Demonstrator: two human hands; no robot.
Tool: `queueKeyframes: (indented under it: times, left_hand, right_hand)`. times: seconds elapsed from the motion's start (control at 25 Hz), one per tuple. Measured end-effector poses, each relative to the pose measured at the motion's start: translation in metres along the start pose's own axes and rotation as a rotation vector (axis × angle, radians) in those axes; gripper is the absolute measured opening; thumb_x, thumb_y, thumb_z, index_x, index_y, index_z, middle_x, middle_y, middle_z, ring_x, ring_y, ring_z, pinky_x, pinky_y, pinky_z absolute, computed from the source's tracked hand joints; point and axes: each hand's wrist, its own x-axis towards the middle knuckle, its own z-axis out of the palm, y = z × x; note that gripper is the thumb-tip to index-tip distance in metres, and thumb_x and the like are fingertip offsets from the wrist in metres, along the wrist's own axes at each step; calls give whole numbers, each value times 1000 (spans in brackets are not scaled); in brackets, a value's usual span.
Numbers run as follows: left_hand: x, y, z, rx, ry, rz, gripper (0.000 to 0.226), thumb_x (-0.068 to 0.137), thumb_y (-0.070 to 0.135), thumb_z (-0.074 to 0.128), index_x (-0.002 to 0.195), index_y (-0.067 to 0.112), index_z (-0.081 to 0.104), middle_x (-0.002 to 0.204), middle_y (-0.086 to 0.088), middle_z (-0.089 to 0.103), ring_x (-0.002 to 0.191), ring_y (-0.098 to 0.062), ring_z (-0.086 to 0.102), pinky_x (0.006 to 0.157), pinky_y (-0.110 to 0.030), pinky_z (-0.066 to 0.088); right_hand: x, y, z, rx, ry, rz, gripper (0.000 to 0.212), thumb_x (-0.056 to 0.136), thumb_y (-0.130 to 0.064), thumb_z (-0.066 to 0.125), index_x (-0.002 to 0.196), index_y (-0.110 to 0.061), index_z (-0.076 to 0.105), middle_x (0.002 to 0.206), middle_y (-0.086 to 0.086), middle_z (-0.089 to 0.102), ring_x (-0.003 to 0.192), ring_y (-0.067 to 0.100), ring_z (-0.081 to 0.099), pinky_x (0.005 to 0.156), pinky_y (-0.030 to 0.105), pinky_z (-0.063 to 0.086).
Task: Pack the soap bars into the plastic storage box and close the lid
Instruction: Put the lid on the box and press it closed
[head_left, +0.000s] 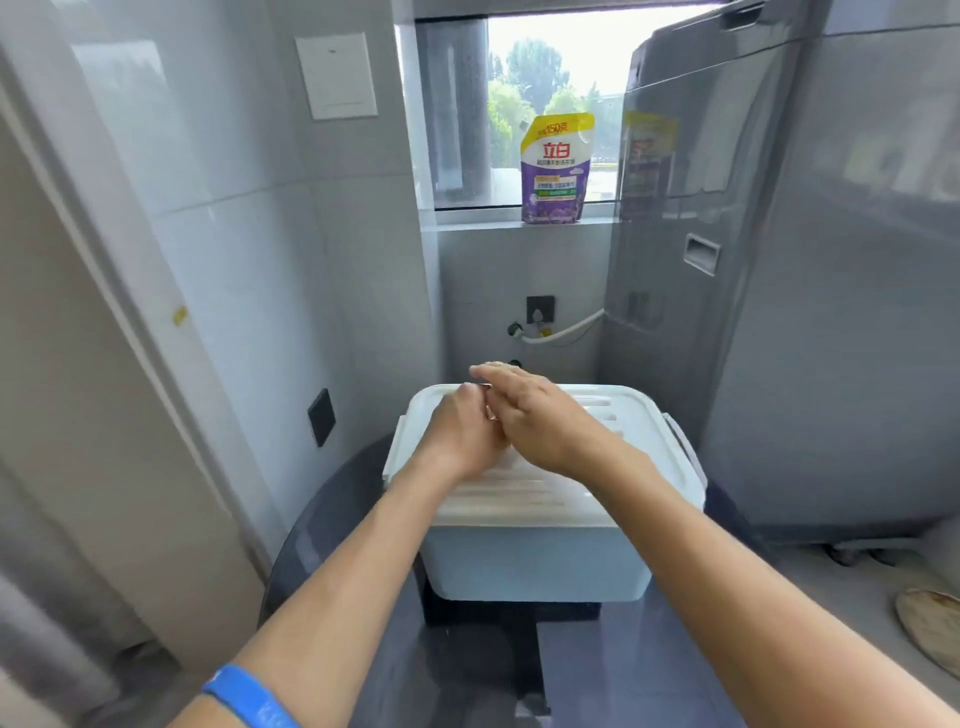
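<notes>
A white plastic storage box (535, 566) stands on a dark round table, and its ribbed white lid (618, 410) lies flat on top of it. Both of my hands rest on the middle of the lid. My left hand (460, 434) lies palm down with its fingers toward the lid's far edge. My right hand (530, 415) lies flat across it, overlapping the left one's fingers. Neither hand holds anything. No soap bars are in view; the inside of the box is hidden under the lid.
The dark round table (332, 525) carries the box. A grey washing machine (810, 291) stands close on the right. A purple detergent pouch (556, 171) sits on the window sill behind. Tiled walls close in on the left and back.
</notes>
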Motion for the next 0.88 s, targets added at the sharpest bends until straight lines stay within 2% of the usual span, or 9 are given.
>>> queueKeyframes:
  times: [0.08,0.16,0.2,0.28,0.36,0.56,0.68,0.76,0.88]
  left_hand:
    - [-13,-30,-20,9,145,-5,23,79,11,60,62,26,61,72,8,63,76,-24,60,56,-22,43]
    - [-31,-72,-34,-34,247,-62,8,84,25,68,88,27,74,94,8,69,94,-19,61,75,-27,48]
    - [-44,-90,-39,-156,264,-201,24,82,38,71,103,29,73,106,9,67,104,-16,61,82,-29,47]
    - [-63,-111,-41,-596,104,-558,63,68,63,75,120,29,64,119,5,65,108,-17,64,83,-35,51]
    - [-68,-116,-39,-797,-100,-686,72,60,73,75,113,24,70,115,-5,71,95,-22,72,78,-39,57]
    - [-64,-122,-29,-1085,-153,-693,58,64,58,84,98,12,75,92,-9,74,83,-24,72,84,-40,59]
    - [-60,-119,-28,-1188,-25,-641,34,75,34,83,93,7,74,76,-6,71,68,-18,67,66,-32,59]
    - [-56,-110,-29,-1152,115,-572,17,81,18,77,86,2,72,60,-2,64,52,-14,59,52,-24,51]
    - [-55,-99,-27,-902,257,-464,24,84,19,71,79,-4,73,59,-2,59,52,-14,52,55,-22,46]
  right_hand:
    - [10,-9,24,52,-161,14,45,105,-33,34,150,-31,39,159,-7,36,146,16,29,118,34,21]
    - [20,-8,40,-304,-223,48,47,103,-44,26,149,-38,36,161,-7,31,148,19,25,118,48,14]
    - [23,-11,48,-452,-233,63,48,101,-47,25,146,-38,40,159,-6,33,145,23,28,115,55,16]
    - [32,-29,59,-563,-175,101,48,98,-48,27,136,-29,49,146,1,46,133,32,43,106,58,28]
    - [35,-40,72,-627,-99,87,46,99,-47,27,129,-22,53,135,3,52,125,35,48,101,53,33]
    - [31,-33,88,-688,-122,52,50,101,-47,19,134,-22,48,143,0,42,137,31,33,107,59,24]
    - [35,-34,88,-687,-110,65,52,101,-45,20,136,-19,48,145,2,41,139,33,32,107,63,22]
    - [35,-35,89,-670,-122,63,52,101,-44,21,136,-18,49,146,3,40,139,34,32,107,64,22]
    - [36,-33,89,-657,-117,57,53,101,-44,20,140,-17,46,151,2,37,142,33,30,108,64,20]
